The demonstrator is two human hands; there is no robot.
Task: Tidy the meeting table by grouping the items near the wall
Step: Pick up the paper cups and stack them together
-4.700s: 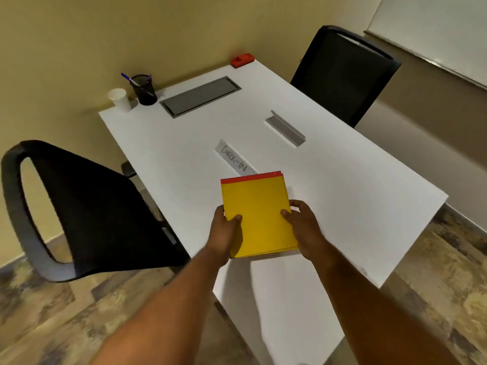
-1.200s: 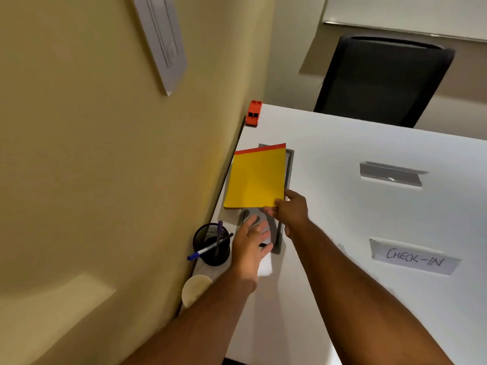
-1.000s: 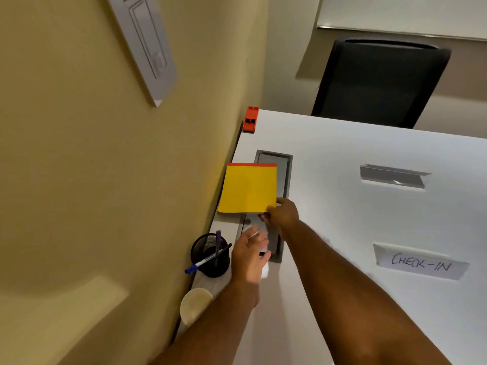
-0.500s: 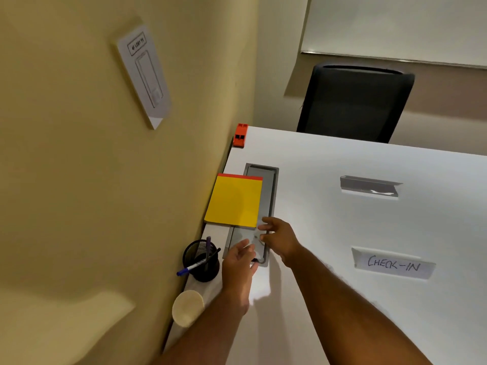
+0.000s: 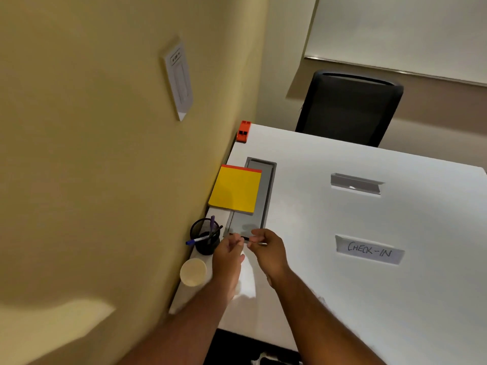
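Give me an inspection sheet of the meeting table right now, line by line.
Surface: white table, long edge against the yellow wall; grey inset panel near that edge.
Job's things: yellow pad flat by the wall, overlapping the panel; pen cup, paper cup and red stapler along the wall; CHECK-IN sign and grey holder out mid-table.
Clutter: nothing seen.
Grips: left hand and right hand both empty, fingers loose, over the panel's near end.
Cables: nothing seen.
Surroundings: black chair, whiteboard, wall notice.
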